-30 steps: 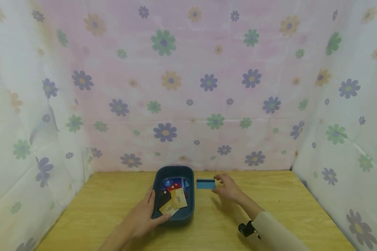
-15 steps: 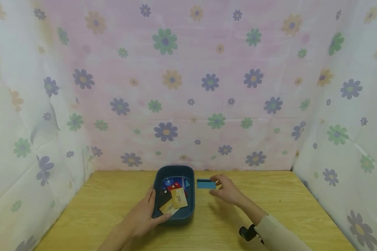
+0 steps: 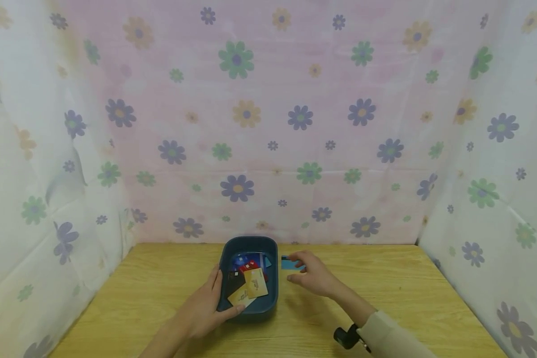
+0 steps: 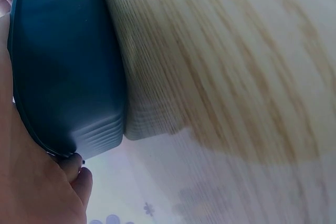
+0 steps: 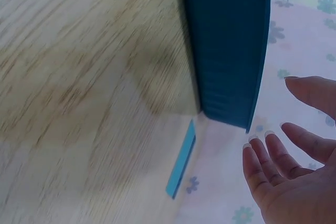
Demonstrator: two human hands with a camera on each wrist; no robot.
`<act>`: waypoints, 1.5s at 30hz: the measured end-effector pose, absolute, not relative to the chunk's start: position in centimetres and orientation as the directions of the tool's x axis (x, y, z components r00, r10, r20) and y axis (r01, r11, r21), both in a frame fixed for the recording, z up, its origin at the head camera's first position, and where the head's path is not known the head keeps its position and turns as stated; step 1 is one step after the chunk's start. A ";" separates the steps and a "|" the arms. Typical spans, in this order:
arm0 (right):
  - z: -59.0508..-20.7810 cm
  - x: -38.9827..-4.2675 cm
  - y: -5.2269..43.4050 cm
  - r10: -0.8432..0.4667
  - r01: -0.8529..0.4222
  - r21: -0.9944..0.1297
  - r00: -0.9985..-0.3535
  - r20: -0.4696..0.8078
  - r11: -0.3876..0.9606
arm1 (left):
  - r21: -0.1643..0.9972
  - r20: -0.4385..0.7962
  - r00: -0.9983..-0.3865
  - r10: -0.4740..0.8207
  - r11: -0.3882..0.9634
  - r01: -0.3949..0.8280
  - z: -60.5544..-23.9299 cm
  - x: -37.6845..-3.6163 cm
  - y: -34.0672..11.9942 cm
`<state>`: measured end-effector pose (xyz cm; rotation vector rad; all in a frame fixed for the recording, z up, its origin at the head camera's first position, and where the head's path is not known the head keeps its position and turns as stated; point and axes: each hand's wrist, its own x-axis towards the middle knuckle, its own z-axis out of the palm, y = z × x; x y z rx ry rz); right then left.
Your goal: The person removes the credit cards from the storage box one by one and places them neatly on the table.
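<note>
A dark blue plastic bin (image 3: 275, 283) stands on the wooden table in the head view. My left hand (image 3: 199, 311) grips its left side, thumb over the near rim and fingers along the outer wall. Inside lie several bank cards: gold cards (image 3: 256, 283), a black card (image 3: 234, 282), a red card (image 3: 247, 267) and blue ones behind. Right of the bin, a light blue card (image 3: 288, 265) with a dark stripe lies flat on the table. My right hand (image 3: 315, 274) hovers over it, fingers spread and holding nothing; in the right wrist view the hand is apart from the card.
The wooden table (image 3: 367, 268) ends at a back wall of pink flowered cloth (image 3: 268, 169). White flowered cloth hangs at both sides. A small black camera (image 3: 346, 337) sits at my right wrist, by a beige sleeve (image 3: 394, 335).
My right hand has moved a little left, so its fingers cover more of the light blue card. The card, the bin and my left hand stay in place.
</note>
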<state>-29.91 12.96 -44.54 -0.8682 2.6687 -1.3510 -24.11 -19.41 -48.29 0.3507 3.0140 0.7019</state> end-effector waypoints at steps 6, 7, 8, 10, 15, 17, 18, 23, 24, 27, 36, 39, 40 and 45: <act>-44.4 -29.8 12.0 -0.508 -0.492 -0.736 -0.829 0.233 0.465 | 0.440 0.026 -0.975 0.222 0.873 0.210 -48.3 -24.1 -19.4; -44.4 -29.8 11.8 -0.510 -0.496 -0.734 -0.827 0.238 0.463 | 0.442 0.026 -0.975 0.223 0.872 0.211 -48.3 -24.1 -19.4; -44.4 -29.7 11.6 -0.511 -0.495 -0.738 -0.826 0.237 0.459 | 0.442 0.026 -0.975 0.223 0.872 0.211 -48.3 -24.1 -19.4; -44.3 -29.7 11.2 -0.515 -0.502 -0.739 -0.821 0.245 0.449 | 0.442 0.025 -0.974 0.224 0.872 0.211 -48.4 -24.1 -19.4; -44.0 -29.6 10.3 -0.528 -0.501 -0.743 -0.816 0.235 0.444 | 0.444 0.025 -0.974 0.227 0.870 0.214 -48.5 -24.1 -19.4; -43.9 -29.5 9.9 -0.532 -0.497 -0.746 -0.815 0.228 0.442 | 0.447 0.025 -0.974 0.226 0.869 0.213 -48.5 -24.1 -19.4; -43.8 -29.4 9.7 -0.536 -0.496 -0.751 -0.814 0.226 0.437 | 0.448 0.025 -0.974 0.225 0.868 0.212 -48.4 -24.2 -19.4; -43.6 -29.5 8.7 -0.559 -0.503 -0.757 -0.799 0.223 0.417 | 0.446 0.028 -0.974 0.226 0.869 0.215 -48.4 -24.2 -19.5; -43.6 -29.6 8.5 -0.565 -0.509 -0.754 -0.794 0.225 0.415 | 0.445 0.030 -0.973 0.228 0.869 0.217 -48.4 -24.2 -19.5; -43.7 -29.6 7.8 -0.580 -0.525 -0.738 -0.783 0.225 0.423 | 0.443 0.034 -0.972 0.233 0.868 0.224 -48.4 -24.2 -19.5; -43.7 -29.7 5.7 -0.612 -0.517 -0.731 -0.772 0.172 0.446 | 0.439 0.022 -0.971 0.236 0.870 0.222 -48.1 -24.1 -19.5; -44.0 -29.6 4.8 -0.611 -0.497 -0.726 -0.780 0.135 0.475 | 0.445 0.018 -0.972 0.236 0.869 0.219 -47.9 -24.0 -19.5; -44.0 -29.5 4.5 -0.607 -0.493 -0.718 -0.785 0.123 0.491 | 0.446 0.016 -0.972 0.236 0.868 0.219 -47.8 -23.9 -19.5; -44.3 -29.4 2.8 -0.568 -0.474 -0.646 -0.819 0.075 0.598 | 0.440 0.014 -0.970 0.243 0.869 0.224 -47.7 -23.8 -19.4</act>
